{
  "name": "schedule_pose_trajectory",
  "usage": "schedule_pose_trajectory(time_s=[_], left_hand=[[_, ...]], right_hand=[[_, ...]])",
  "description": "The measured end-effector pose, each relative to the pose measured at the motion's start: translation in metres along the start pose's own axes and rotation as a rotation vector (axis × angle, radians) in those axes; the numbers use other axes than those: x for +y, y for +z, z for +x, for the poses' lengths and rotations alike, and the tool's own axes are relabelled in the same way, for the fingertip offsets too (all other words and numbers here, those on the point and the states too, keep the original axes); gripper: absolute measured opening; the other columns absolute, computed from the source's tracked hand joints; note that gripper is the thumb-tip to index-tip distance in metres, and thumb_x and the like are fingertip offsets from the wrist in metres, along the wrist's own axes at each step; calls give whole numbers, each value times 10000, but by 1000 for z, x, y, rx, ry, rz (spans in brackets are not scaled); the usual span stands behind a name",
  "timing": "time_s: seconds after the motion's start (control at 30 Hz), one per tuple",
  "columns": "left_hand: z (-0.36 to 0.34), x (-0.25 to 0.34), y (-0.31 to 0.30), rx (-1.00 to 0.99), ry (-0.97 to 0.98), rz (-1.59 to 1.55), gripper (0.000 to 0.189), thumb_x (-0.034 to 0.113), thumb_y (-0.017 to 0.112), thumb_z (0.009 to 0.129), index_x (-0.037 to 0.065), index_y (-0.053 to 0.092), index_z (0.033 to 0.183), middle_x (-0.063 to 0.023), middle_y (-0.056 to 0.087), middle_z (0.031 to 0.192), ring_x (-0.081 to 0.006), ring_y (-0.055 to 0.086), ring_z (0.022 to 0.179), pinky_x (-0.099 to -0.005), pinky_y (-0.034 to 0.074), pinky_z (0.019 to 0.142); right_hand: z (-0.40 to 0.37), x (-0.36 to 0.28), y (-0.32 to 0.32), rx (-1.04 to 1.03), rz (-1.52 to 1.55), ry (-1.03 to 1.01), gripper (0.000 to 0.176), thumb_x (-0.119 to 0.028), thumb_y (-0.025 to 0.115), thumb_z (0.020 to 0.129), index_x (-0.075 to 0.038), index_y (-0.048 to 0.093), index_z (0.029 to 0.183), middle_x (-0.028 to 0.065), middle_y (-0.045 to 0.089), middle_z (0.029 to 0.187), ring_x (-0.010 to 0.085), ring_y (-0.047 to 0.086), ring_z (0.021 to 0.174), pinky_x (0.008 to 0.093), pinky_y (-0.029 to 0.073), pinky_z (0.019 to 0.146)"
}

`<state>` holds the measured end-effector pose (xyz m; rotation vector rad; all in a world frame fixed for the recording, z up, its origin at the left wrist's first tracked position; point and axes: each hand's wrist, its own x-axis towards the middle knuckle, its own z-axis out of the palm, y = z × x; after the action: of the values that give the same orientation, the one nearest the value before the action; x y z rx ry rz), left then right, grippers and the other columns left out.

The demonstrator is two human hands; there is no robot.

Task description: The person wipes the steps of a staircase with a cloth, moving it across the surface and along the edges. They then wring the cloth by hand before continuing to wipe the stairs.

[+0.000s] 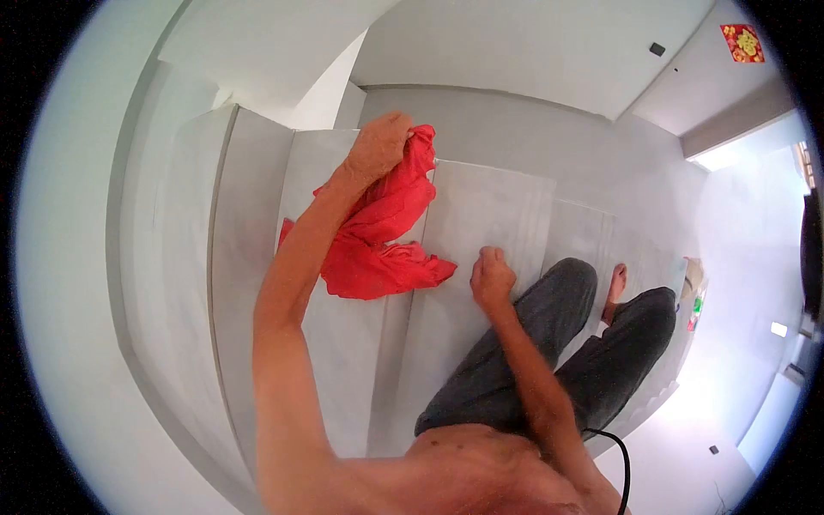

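Note:
A crumpled red cloth [378, 257] hangs from my left hand [380, 146], whose fingers are closed on its upper end. The cloth spreads down behind my left forearm, over the pale steps [343, 343]. My right hand [493, 276] is curled above a step beside my knee, to the right of the cloth and apart from it. Whether its bent fingers hold anything small is hidden.
My legs in dark grey trousers [524, 343] and one bare foot [616, 283] are on the right. A black cable [625, 455] curves by my waist. White walls surround the stairs; a red and gold decoration [742, 43] is at upper right.

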<state>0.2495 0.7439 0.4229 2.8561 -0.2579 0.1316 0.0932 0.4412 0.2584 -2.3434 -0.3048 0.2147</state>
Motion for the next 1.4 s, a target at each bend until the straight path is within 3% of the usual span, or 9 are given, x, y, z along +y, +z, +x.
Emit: schedule_pose_trajectory(time_s=[0.37,0.47,0.57,0.67,0.77,0.93,1.03,1.27,1.4], left_hand=[[-9,16,8,86,-101,39,159,172,560,983,15,576,968,-205,615,973,-441,613,916,-528,495,792],[-55,15,5,112,-46,23,101,130,561,968,31,550,950,-182,622,937,-422,620,896,-511,499,771],[-86,1,-12,136,-122,40,83,109,567,958,33,555,928,-173,624,922,-419,624,884,-493,509,763],[-65,-14,-11,219,-153,46,65,89,578,941,33,561,913,-165,622,920,-412,621,891,-483,515,745],[-41,-17,-8,238,-11,-100,72,94,585,938,28,565,918,-167,619,930,-417,615,884,-485,516,742],[-48,-13,-11,98,-79,-56,110,117,582,952,9,588,966,-192,609,949,-419,609,899,-491,503,772],[-38,-14,-10,69,-92,-35,147,139,579,962,-5,591,991,-214,604,948,-431,609,913,-502,493,782],[-6,-17,-12,39,-127,44,182,179,573,980,-2,571,982,-228,618,952,-457,613,907,-517,492,793],[-32,-4,-7,52,-157,-19,141,150,559,967,10,567,949,-219,633,962,-448,618,923,-530,490,791]], right_hand=[[1,0,-6,43,-22,-52,183,-129,584,906,-69,581,1079,175,602,1027,423,634,826,555,499,668],[8,8,0,70,-19,-44,183,-125,588,906,-73,582,1081,170,602,1025,419,634,832,548,494,658],[5,-3,5,52,-36,54,186,-127,594,905,-79,581,1085,163,603,1021,415,635,843,550,492,660],[1,-4,3,62,-34,22,175,-135,601,904,-84,576,1070,157,605,1020,407,637,858,554,493,671],[3,1,1,27,-58,15,156,-144,605,903,-83,567,1042,152,602,1016,398,639,864,552,496,677],[5,-2,4,121,-72,-21,104,-96,584,896,-87,579,1000,159,600,943,412,628,761,535,493,629],[4,-3,8,18,-110,36,168,-139,612,898,-76,568,1048,149,603,1020,384,645,868,537,518,668],[3,-11,-3,6,-93,24,212,-134,604,904,-66,574,1103,154,605,1038,400,637,898,551,508,691],[8,-6,-2,-31,-127,48,203,-131,593,911,-61,574,1101,162,605,1045,405,635,904,556,506,690]])
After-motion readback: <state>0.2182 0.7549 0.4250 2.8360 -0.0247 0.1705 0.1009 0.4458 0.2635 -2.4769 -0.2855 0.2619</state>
